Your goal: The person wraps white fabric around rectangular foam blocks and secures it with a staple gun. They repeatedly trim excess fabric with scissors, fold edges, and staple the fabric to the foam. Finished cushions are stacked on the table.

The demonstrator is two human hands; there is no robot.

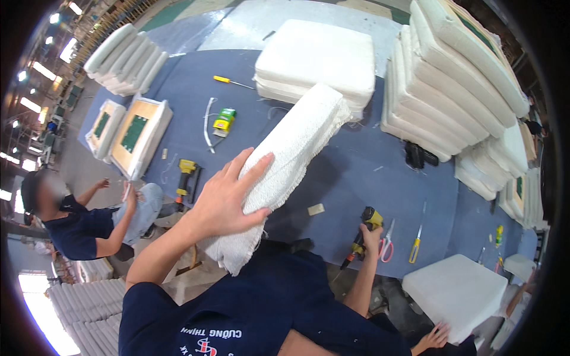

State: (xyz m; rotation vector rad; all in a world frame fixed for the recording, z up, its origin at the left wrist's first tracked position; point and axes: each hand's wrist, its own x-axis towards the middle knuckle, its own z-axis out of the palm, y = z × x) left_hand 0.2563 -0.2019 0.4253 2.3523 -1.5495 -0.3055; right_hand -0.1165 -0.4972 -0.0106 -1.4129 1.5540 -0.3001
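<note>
My left hand (228,199) grips a white fabric-covered cushion pad (300,139) across its side, fingers on one face and thumb on the other. The pad is tilted up on its edge, and its fabric is ragged along the right and lower borders. Beside the near table edge, my right hand (372,238) is wrapped around a yellow and black staple gun (373,217), its orange-tipped end pointing down and left. Just right of that hand lie red-handled scissors (387,246) and a yellow-handled screwdriver (415,244) on the blue-grey table (356,172).
White cushions (317,56) are stacked ahead, with a taller stack (439,89) at right. A second staple gun (186,178), a green-yellow packet (224,121) and another screwdriver (233,82) lie left. One person (83,225) sits left; another's hand (436,337) touches a cushion (457,293).
</note>
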